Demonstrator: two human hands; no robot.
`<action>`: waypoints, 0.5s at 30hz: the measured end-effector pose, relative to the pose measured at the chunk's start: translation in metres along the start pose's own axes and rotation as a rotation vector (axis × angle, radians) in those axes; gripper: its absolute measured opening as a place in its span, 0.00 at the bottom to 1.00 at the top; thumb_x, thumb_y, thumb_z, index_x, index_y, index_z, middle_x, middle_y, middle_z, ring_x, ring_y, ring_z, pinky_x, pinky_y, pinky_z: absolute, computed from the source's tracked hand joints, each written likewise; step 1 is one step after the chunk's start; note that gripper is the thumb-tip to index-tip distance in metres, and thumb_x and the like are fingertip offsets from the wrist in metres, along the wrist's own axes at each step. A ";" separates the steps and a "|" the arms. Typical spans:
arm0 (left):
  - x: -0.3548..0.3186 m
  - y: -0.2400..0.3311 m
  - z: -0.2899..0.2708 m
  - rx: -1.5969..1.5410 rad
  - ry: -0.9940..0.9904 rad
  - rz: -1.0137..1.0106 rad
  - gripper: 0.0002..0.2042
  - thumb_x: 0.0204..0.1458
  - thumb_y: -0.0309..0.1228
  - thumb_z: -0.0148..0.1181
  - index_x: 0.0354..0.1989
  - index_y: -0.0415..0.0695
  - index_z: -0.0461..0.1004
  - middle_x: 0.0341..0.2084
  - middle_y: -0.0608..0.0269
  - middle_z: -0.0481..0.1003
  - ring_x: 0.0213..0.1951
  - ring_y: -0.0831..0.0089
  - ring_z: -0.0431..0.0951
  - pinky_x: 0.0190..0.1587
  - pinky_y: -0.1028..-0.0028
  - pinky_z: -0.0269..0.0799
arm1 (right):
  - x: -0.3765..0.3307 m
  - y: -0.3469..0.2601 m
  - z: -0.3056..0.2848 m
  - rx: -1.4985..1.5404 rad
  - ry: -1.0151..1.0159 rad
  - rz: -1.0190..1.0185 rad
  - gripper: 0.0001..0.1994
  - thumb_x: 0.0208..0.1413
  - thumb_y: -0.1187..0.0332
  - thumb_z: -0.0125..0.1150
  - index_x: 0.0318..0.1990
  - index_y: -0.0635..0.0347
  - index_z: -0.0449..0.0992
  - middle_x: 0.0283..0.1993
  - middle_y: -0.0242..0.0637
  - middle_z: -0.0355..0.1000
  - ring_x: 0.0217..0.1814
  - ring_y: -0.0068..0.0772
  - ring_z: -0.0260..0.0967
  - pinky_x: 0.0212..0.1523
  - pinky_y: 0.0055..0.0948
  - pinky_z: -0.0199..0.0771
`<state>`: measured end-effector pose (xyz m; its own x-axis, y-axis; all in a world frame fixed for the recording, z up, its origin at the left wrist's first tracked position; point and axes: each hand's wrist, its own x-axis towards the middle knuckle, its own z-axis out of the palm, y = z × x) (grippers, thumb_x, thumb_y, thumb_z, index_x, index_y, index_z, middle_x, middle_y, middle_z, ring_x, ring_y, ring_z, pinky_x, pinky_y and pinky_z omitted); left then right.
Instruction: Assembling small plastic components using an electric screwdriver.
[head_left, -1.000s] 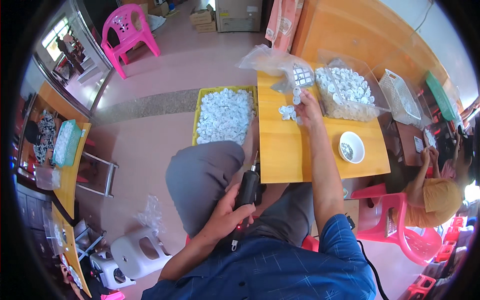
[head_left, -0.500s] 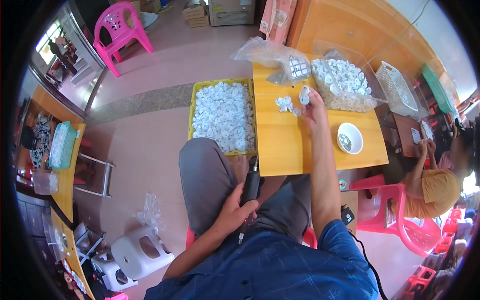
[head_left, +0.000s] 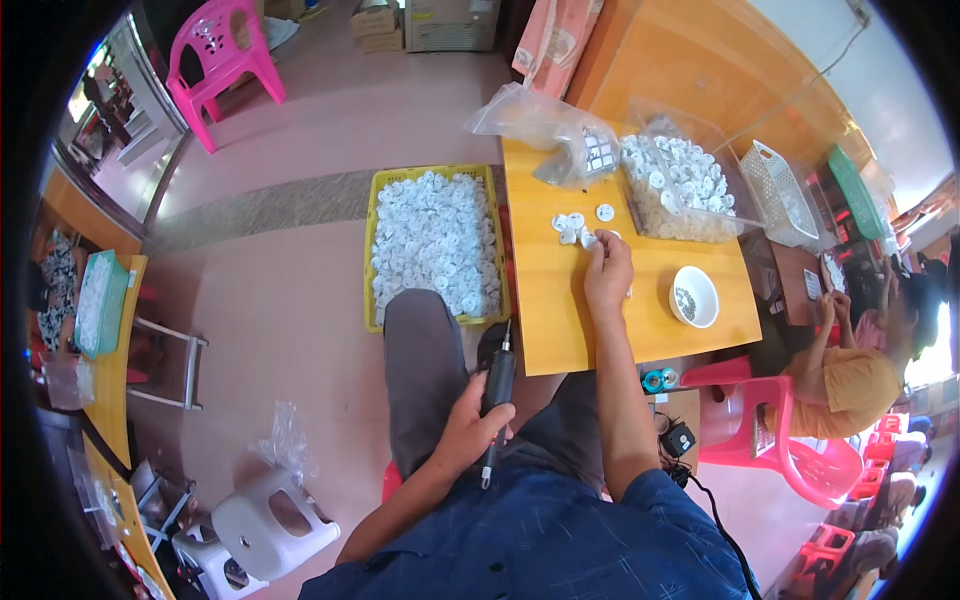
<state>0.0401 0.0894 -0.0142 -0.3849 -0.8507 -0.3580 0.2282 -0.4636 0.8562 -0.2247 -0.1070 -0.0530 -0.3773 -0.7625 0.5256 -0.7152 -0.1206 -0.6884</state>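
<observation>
black and slim, the electric screwdriver (head_left: 497, 388) sits in the left hand (head_left: 470, 430), fingers wrapped round its barrel in a closed grip, tip pointing up beside the knee of the grey trousers. a second ago that hand rested lower on the lap; it has come up a little with the tool, which suggests the driver is being readied.

the right hand (head_left: 607, 268) reaches out over the yellow-orange surface (head_left: 560, 320), fingertips pressed together on one small white plastic piece (head_left: 588, 238) at the edge of a loose cluster of the same pieces (head_left: 572, 222). earlier this hand was further up the surface, near the clear bag; it has drawn back toward the body with a piece pinched, so one part looks picked for working on. the view is small here, so i cannot be sure whether the piece is lifted or just touched.

round, flat and matte white, the pieces look like little moulded caps. many more fill the yellow crate (head_left: 378, 250) on the floor to the left and the clear plastic bag (head_left: 680, 185) at the far right of the surface. a crumpled clear bag (head_left: 530, 115) lies at the top edge. a smooth white bowl (head_left: 693, 296) holds small dark bits, probably screws. a pink plastic chair (head_left: 780, 450) stands to the right, where another person in a yellow top (head_left: 845, 380) sits.
</observation>
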 end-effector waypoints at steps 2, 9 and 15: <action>0.000 0.002 -0.001 0.002 0.001 -0.016 0.30 0.57 0.28 0.60 0.68 0.38 0.58 0.29 0.64 0.72 0.25 0.76 0.76 0.29 0.75 0.73 | 0.000 -0.003 0.003 -0.079 0.019 -0.055 0.13 0.63 0.72 0.57 0.53 0.65 0.75 0.47 0.47 0.76 0.51 0.42 0.74 0.53 0.36 0.73; 0.000 0.007 -0.005 -0.056 0.055 -0.061 0.30 0.57 0.26 0.60 0.68 0.39 0.58 0.29 0.64 0.73 0.25 0.76 0.77 0.29 0.75 0.74 | 0.007 -0.004 0.003 -0.014 0.003 0.035 0.17 0.65 0.70 0.53 0.59 0.67 0.71 0.51 0.49 0.75 0.53 0.43 0.73 0.55 0.37 0.71; 0.004 0.013 -0.008 -0.057 0.062 -0.068 0.31 0.57 0.25 0.59 0.69 0.39 0.57 0.29 0.64 0.72 0.26 0.76 0.77 0.30 0.74 0.74 | 0.019 0.010 -0.003 0.025 -0.097 0.227 0.19 0.66 0.68 0.50 0.60 0.69 0.69 0.53 0.55 0.74 0.56 0.53 0.72 0.57 0.43 0.71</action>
<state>0.0485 0.0783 -0.0075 -0.3453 -0.8296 -0.4389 0.2541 -0.5328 0.8072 -0.2408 -0.1211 -0.0485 -0.4675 -0.8291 0.3067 -0.6032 0.0456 -0.7963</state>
